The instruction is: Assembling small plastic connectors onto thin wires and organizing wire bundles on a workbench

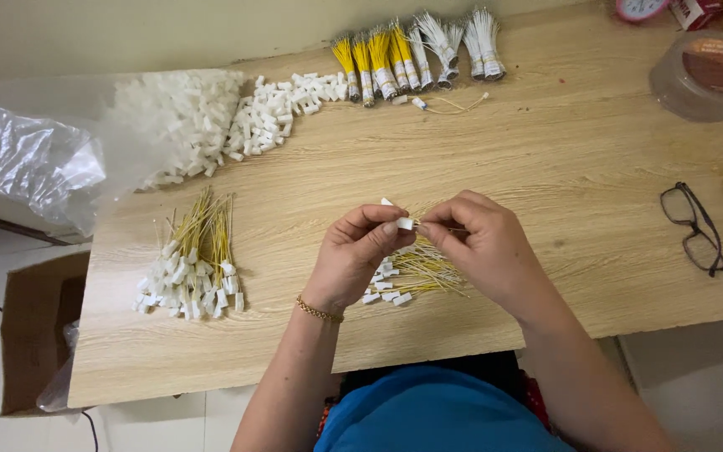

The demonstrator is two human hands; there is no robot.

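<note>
My left hand (pixel 360 251) pinches a small white plastic connector (pixel 404 223) between thumb and fingers. My right hand (pixel 477 243) meets it from the right, fingertips closed on a thin yellow wire (pixel 430 224) at the connector. Both hands hover just above a small pile of yellow wires with white connectors (pixel 407 276) on the wooden table (pixel 546 167). A gold bracelet (pixel 318 311) is on my left wrist.
A larger pile of finished wires (pixel 194 268) lies at the left. Loose white connectors (pixel 236 117) spill from a clear plastic bag (pixel 27 159). Bundled yellow and white wires (pixel 416 54) line the far edge. Eyeglasses (pixel 696 228) and a round plastic container (pixel 709 71) sit right. A cardboard box (pixel 35 335) is on the floor.
</note>
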